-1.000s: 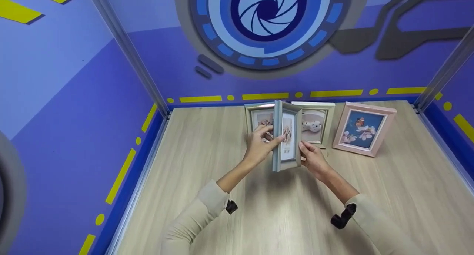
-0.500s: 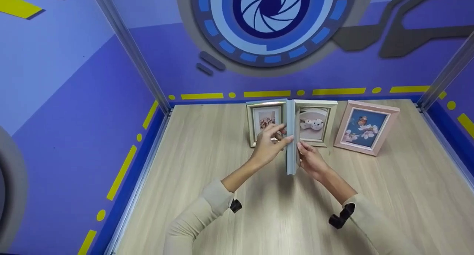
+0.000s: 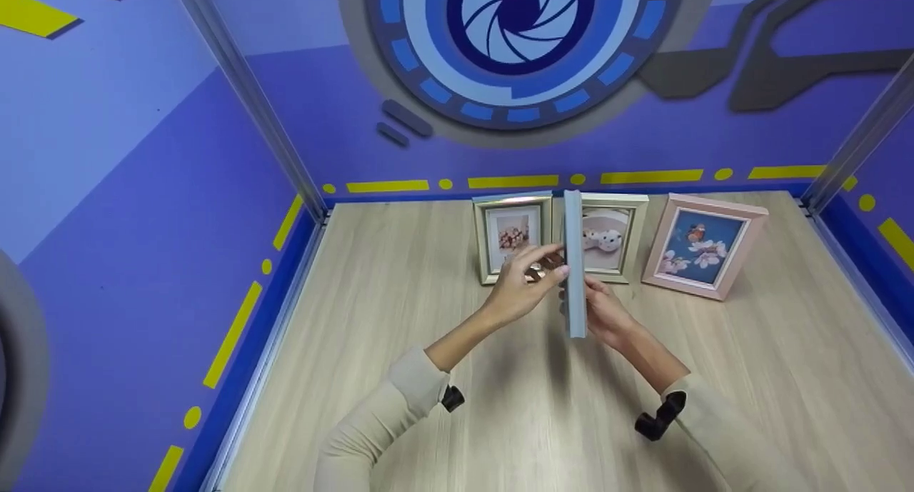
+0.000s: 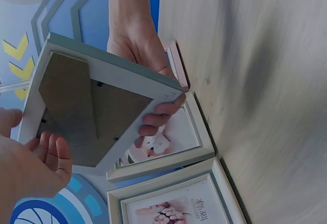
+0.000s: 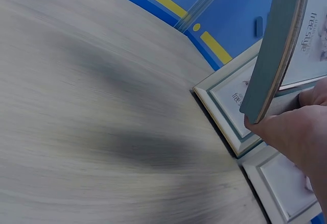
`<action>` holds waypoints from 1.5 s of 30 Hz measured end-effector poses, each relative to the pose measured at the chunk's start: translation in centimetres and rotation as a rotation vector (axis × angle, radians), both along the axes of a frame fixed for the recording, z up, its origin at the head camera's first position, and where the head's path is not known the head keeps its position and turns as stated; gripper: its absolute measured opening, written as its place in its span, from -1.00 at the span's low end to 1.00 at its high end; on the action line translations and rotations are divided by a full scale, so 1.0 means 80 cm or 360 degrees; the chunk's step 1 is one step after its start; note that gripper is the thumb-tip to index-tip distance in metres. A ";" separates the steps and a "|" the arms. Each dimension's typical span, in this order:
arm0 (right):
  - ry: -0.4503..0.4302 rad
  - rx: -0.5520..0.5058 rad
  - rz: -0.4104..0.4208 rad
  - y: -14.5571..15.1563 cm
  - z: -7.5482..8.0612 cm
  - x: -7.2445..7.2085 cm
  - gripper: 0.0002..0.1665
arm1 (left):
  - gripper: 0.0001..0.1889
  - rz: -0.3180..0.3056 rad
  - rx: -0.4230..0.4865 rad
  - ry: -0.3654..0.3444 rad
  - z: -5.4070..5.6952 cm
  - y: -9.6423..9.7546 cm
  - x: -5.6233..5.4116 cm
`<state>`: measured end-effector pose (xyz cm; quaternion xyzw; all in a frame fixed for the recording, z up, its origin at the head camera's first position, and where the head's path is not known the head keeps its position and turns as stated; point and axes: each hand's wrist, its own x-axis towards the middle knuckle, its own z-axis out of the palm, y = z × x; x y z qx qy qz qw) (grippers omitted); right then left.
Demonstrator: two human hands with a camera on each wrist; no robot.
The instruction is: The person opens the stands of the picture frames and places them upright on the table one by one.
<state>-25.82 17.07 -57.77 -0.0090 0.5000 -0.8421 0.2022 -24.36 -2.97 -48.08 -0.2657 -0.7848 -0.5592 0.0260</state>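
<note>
A blue-grey photo frame is held upright above the table, almost edge-on in the head view. My right hand grips its edge, thumb on the front and fingers curled onto the back, as the left wrist view shows. My left hand has thumb and bent fingers at the opposite edge; how firmly they pinch is hard to see. On the back, a brown support leg lies against the backing board. Printed lettering shows on the front insert in the right wrist view.
Behind the hands stand a gold-edged frame with a flower picture and a cream frame with a toy picture. A pink frame stands at the right. Purple panels bound the wooden table.
The blue-grey frame has turned from showing its front at an angle to edge-on, and has shifted right. My left hand has moved slightly right with it; the standing frames have stayed put.
</note>
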 end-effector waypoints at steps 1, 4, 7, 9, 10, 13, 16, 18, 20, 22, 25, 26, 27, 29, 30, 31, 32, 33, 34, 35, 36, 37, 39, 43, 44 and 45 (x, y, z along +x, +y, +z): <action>0.0009 -0.0009 0.0013 0.001 0.001 0.000 -0.72 | -0.54 -0.0023 -0.0021 -0.0009 -0.002 -0.002 0.001; 0.0024 -0.0002 0.0017 0.004 0.003 0.001 -0.71 | -0.45 -0.0107 -0.0102 -0.0043 -0.009 -0.009 0.002; 0.0020 0.0030 -0.0002 0.006 0.005 0.001 -0.72 | -0.25 -0.0220 -0.0171 -0.0090 -0.016 -0.015 0.004; 0.0022 0.0063 0.0002 0.007 0.005 0.002 -0.72 | -0.13 -0.0269 -0.0229 -0.0111 -0.019 -0.018 0.006; 0.0027 0.0073 0.0010 0.007 0.005 0.002 -0.72 | -0.10 -0.0288 -0.0244 -0.0119 -0.021 -0.018 0.006; 0.0036 0.0080 0.0032 0.007 0.004 0.002 -0.73 | -0.11 -0.0324 -0.0262 -0.0139 -0.024 -0.018 0.007; 0.0052 0.0050 0.0048 0.006 0.002 0.002 -0.73 | -0.15 -0.0329 -0.0263 -0.0151 -0.025 -0.017 0.007; 0.0055 0.0048 0.0054 0.006 0.001 0.002 -0.73 | -0.16 -0.0328 -0.0266 -0.0162 -0.026 -0.016 0.007; 0.0058 0.0057 0.0051 0.007 0.000 0.002 -0.72 | -0.16 -0.0341 -0.0254 -0.0181 -0.027 -0.016 0.007; 0.0055 0.0081 0.0042 0.006 -0.002 0.002 -0.70 | -0.15 -0.0366 -0.0233 -0.0207 -0.029 -0.016 0.006; 0.0043 0.0121 0.0028 0.006 -0.003 0.002 -0.70 | -0.14 -0.0394 -0.0214 -0.0242 -0.029 -0.017 0.007; 0.0039 0.0137 0.0021 0.006 -0.004 0.002 -0.70 | -0.13 -0.0398 -0.0219 -0.0249 -0.029 -0.017 0.008; 0.0031 0.0153 0.0012 0.006 -0.004 0.002 -0.70 | -0.13 -0.0400 -0.0224 -0.0250 -0.030 -0.018 0.008; 0.0017 0.0169 -0.0002 0.005 -0.005 0.002 -0.71 | -0.13 -0.0404 -0.0240 -0.0250 -0.030 -0.018 0.009; 0.0018 0.0165 -0.0002 0.005 -0.005 0.002 -0.70 | -0.14 -0.0415 -0.0236 -0.0249 -0.030 -0.019 0.009; 0.0017 0.0149 -0.0006 0.005 -0.006 0.002 -0.71 | -0.14 -0.0428 -0.0231 -0.0248 -0.031 -0.019 0.008; 0.0020 0.0130 -0.0003 0.005 -0.006 0.002 -0.71 | -0.15 -0.0440 -0.0224 -0.0246 -0.032 -0.019 0.008; 0.0019 0.0103 -0.0003 0.005 -0.007 0.001 -0.71 | -0.16 -0.0453 -0.0214 -0.0244 -0.033 -0.019 0.007; 0.0019 0.0081 -0.0003 0.005 -0.007 0.001 -0.71 | -0.16 -0.0468 -0.0202 -0.0245 -0.033 -0.020 0.007; 0.0021 0.0059 -0.0002 0.005 -0.007 0.000 -0.72 | -0.17 -0.0480 -0.0188 -0.0247 -0.034 -0.020 0.007; 0.0026 0.0043 0.0004 0.005 -0.008 0.000 -0.72 | -0.17 -0.0494 -0.0176 -0.0249 -0.034 -0.021 0.007; 0.0026 0.0034 0.0001 0.005 -0.008 0.000 -0.72 | -0.18 -0.0498 -0.0170 -0.0249 -0.034 -0.021 0.006; 0.0026 0.0036 -0.0008 0.006 -0.009 -0.001 -0.71 | -0.18 -0.0507 -0.0160 -0.0250 -0.035 -0.022 0.006; 0.0021 0.0033 -0.0014 0.009 -0.010 0.000 -0.69 | -0.20 -0.0523 -0.0132 -0.0270 -0.035 -0.022 0.006; 0.0021 0.0028 -0.0014 0.010 -0.011 0.000 -0.69 | -0.20 -0.0519 -0.0131 -0.0274 -0.035 -0.023 0.006; 0.0013 0.0013 -0.0017 0.010 -0.011 0.000 -0.70 | -0.20 -0.0514 -0.0126 -0.0283 -0.035 -0.023 0.006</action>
